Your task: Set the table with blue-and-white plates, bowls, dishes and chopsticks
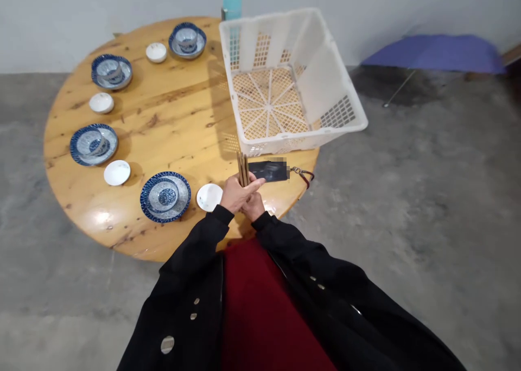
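Observation:
A small bundle of wooden chopsticks (243, 168) stands upright in my two hands, close above the table's near edge. My left hand (235, 194) is closed round it, thumb stretched across to the right. Lower down and partly behind it, my right hand (254, 205) is closed about the lower end, most of its fingers hidden. Just beyond the hands lies a flat black phone-like object (268, 171) with a strap (306, 174). A white saucer (209, 197) sits left of my left hand, beside a blue-patterned plate (185, 207) bearing a bowl (163, 194).
A white plastic basket (342, 78) occupies the right side of the round wooden table (163, 127). Several plates with bowls and white saucers (117, 173) follow the left rim. A turquoise bottle (232, 2) stands behind the basket. A purple umbrella (435, 53) rests on the floor.

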The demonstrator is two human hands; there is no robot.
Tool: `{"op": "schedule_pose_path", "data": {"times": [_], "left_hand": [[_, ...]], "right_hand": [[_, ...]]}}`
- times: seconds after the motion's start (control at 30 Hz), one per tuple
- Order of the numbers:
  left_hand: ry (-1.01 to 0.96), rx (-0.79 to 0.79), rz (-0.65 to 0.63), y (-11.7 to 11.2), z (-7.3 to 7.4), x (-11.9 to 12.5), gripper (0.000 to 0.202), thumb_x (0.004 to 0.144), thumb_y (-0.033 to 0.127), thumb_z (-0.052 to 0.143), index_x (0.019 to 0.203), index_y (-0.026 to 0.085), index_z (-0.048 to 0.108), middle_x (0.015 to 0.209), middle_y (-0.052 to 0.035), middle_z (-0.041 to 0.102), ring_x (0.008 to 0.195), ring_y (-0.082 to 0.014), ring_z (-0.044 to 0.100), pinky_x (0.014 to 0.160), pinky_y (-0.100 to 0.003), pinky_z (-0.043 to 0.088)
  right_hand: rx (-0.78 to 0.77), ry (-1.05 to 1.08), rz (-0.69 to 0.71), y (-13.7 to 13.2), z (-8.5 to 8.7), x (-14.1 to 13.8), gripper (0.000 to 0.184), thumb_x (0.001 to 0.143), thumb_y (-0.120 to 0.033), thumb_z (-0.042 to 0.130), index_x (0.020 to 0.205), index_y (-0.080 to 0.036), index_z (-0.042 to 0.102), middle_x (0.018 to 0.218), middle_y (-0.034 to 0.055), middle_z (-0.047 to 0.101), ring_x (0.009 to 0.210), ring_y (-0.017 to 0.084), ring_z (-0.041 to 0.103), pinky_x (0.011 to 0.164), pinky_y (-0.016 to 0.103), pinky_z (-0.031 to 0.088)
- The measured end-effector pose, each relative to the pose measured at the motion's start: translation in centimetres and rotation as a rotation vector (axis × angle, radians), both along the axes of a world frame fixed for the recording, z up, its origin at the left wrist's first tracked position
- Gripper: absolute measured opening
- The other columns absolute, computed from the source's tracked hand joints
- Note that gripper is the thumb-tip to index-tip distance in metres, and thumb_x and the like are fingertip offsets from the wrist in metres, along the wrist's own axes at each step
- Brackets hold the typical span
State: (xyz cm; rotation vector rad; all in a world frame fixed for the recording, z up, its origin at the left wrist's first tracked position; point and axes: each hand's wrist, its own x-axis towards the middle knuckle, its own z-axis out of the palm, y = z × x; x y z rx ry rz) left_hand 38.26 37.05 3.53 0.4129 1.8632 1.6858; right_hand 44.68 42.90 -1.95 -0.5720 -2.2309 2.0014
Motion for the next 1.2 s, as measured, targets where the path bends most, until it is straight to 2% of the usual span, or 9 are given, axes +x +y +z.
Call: {"op": "schedule_pose_path", "data": {"times": [0.1,0.23,0.5,0.67,0.8,0.9,1.0,1.07,1.2], "left_hand": [[-0.119,0.085,-0.035,-1.9,0.8,-0.6,0.041,0.073,0.051,0.078,0.084,0.016,0.061,0.069,0.0002,0.064,0.063,-0.0116,0.059,0.063,-0.023,0.048],[-0.339,0.204,-0.021,-5.0,1.1,0.7,0.048,0.077,0.058,0.073,0.091,0.014,0.059,0.075,-0.0044,0.068,0.074,-0.0168,0.067,0.067,-0.026,0.051],[-0.497,0.347,0.11,-7.8,1.1,2.7,0.049,0.072,0.057,0.079,0.082,0.016,0.055,0.07,-0.0018,0.061,0.079,-0.0196,0.07,0.064,-0.025,0.053],[-0.515,0.354,0.126,-9.9,1.8,2.8,0.051,0.074,0.061,0.075,0.089,0.018,0.053,0.07,0.0016,0.054,0.07,-0.017,0.066,0.051,-0.021,0.048],[-0.368,0.277,-0.004,-11.2,2.4,2.6,0.052,0.082,0.066,0.064,0.097,0.018,0.054,0.074,0.0001,0.056,0.061,-0.0139,0.059,0.041,-0.019,0.04],[-0.104,0.211,-0.13,-11.0,2.7,2.5,0.047,0.087,0.063,0.059,0.089,0.016,0.059,0.082,-0.0059,0.063,0.075,-0.0169,0.063,0.065,-0.028,0.055],[0.122,0.149,-0.223,-9.7,2.4,2.8,0.041,0.091,0.056,0.057,0.083,0.017,0.064,0.095,-0.0107,0.068,0.103,-0.0253,0.064,0.098,-0.038,0.051],[0.206,0.108,-0.259,-8.6,1.9,3.2,0.033,0.092,0.05,0.056,0.085,0.018,0.066,0.103,-0.0119,0.069,0.115,-0.0287,0.061,0.106,-0.043,0.045],[0.27,0.085,-0.315,-6.7,0.5,3.7,0.019,0.089,0.037,0.058,0.095,0.021,0.067,0.118,-0.013,0.069,0.131,-0.0301,0.053,0.115,-0.047,0.035]], "right_hand": [[-0.235,-0.092,-0.008,-1.0,1.6,0.7,0.034,0.078,-0.044,0.067,0.075,-0.026,0.037,0.041,-0.0096,0.04,0.032,0.01,0.039,0.032,0.023,0.039],[-0.521,-0.233,0.101,-2.4,4.2,1.3,0.05,0.068,-0.046,0.079,0.085,-0.027,0.036,0.043,-0.0147,0.041,0.028,0.008,0.034,0.028,0.023,0.041],[-0.593,-0.326,0.233,-4.5,5.7,2.4,0.052,0.066,-0.049,0.081,0.081,-0.026,0.037,0.041,-0.0154,0.04,0.029,0.008,0.036,0.03,0.021,0.041],[-0.487,-0.116,0.396,-5.0,6.1,3.5,0.047,0.083,-0.065,0.065,0.076,-0.02,0.052,0.059,-0.0025,0.056,0.047,0.013,0.058,0.052,0.03,0.058],[-0.158,0.121,0.457,-5.0,4.9,4.0,0.042,0.096,-0.06,0.048,0.084,-0.021,0.057,0.072,0.0042,0.065,0.066,0.019,0.066,0.07,0.035,0.058],[0.141,0.215,0.425,-4.5,2.4,4.1,0.039,0.099,-0.053,0.041,0.092,-0.021,0.061,0.082,0.0088,0.068,0.076,0.022,0.067,0.078,0.038,0.058],[0.363,0.291,0.301,-3.1,-0.4,4.2,0.039,0.097,-0.051,0.041,0.1,-0.02,0.064,0.098,0.0151,0.069,0.097,0.029,0.066,0.091,0.047,0.055],[0.446,0.312,0.256,-2.0,-2.0,4.3,0.038,0.095,-0.049,0.041,0.098,-0.02,0.065,0.102,0.0175,0.068,0.106,0.032,0.063,0.096,0.052,0.053],[0.45,0.224,0.27,-0.2,-4.4,4.2,0.031,0.09,-0.043,0.045,0.09,-0.022,0.067,0.097,0.0156,0.069,0.102,0.031,0.065,0.091,0.049,0.055]]}}
